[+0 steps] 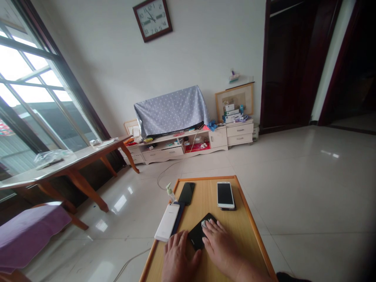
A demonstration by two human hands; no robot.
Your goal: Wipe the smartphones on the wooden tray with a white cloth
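Observation:
A black phone (198,234) lies face up on a small wooden table (246,223). My right hand (220,244) presses a small grey-white pad (203,223) onto the phone's screen with its fingertips, fingers held together. My left hand (178,256) rests flat beside the phone's left edge, fingers stretched out, its thumb against the phone's near corner. A white phone (167,222) lies face down on the table's left edge, over a dark one. Farther back are a black phone (187,193) and a white-framed phone (225,194). A small spray bottle (170,192) stands at the table's left edge.
Glossy tiled floor (293,188) surrounds the table, with a white cable (164,172) trailing to a low TV cabinet (188,147) under a cloth-covered screen (172,110). A long wooden bench table (76,158) stands by the window at left; a purple cushioned seat (26,231) is near left. Dark doorways at right.

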